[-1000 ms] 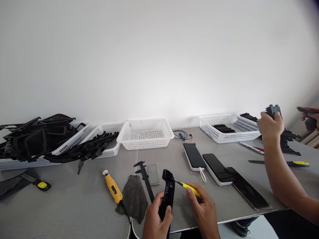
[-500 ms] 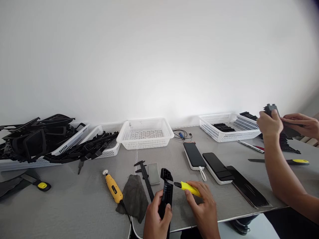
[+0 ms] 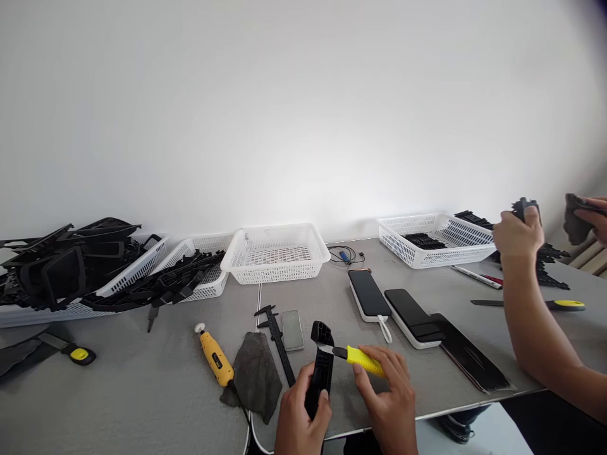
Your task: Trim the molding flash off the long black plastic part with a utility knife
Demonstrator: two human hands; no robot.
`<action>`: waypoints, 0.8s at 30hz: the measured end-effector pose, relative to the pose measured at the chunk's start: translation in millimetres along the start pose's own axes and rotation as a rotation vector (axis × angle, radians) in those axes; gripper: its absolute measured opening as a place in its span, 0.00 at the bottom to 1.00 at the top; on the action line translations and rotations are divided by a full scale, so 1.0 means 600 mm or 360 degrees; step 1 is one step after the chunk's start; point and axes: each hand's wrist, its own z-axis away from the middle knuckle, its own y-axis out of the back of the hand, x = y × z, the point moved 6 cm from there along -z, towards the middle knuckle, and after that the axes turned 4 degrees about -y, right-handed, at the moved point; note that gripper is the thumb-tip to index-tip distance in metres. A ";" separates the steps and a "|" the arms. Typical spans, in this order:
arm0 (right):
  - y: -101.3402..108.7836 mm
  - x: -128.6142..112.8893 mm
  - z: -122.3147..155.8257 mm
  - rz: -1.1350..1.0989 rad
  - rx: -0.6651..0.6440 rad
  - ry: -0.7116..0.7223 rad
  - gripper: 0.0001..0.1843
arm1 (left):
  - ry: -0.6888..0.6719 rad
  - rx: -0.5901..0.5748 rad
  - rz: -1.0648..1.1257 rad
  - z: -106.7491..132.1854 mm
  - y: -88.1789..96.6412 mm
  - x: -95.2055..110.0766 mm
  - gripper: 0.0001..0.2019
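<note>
Upright in my left hand (image 3: pixel 303 414) is a long black plastic part (image 3: pixel 322 363) with a hollow, ribbed inside, my fingers and thumb closed round its lower half. My right hand (image 3: pixel 389 398) grips a yellow utility knife (image 3: pixel 364 361). The knife's blade points left and lies at the inner edge of the black part, just under its upper end. Left of my hands are a black caliper (image 3: pixel 277 344), a small grey metal block (image 3: pixel 293 330), a dark grey cloth (image 3: pixel 258 376) and a yellow rotary tool (image 3: pixel 215 358) with a white tip.
White baskets with black plastic parts (image 3: pixel 71 272) stand at the back left; another white basket (image 3: pixel 275 274) is in the middle. Phones and power banks (image 3: pixel 370 296) lie to the right. A co-worker's arm (image 3: pixel 531 316) reaches over the right side, near a yellow-handled file (image 3: pixel 566 306).
My hands and the black part have shifted slightly right, the blade still against it. The co-worker's far hand has moved away from their black part and now holds a dark cloth.
</note>
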 end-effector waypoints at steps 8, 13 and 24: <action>0.001 0.009 -0.004 -0.0081 -0.0044 -0.0153 0.15 | 0.0028 -0.0146 0.0019 -0.003 0.000 0.010 0.25; 0.006 0.024 -0.006 -0.0158 -0.0044 -0.0323 0.21 | 0.0134 -0.0138 0.0047 -0.005 0.008 0.014 0.29; -0.004 -0.004 -0.004 -0.0111 -0.0112 -0.0065 0.13 | 0.0132 0.0017 0.0197 -0.005 0.012 -0.016 0.31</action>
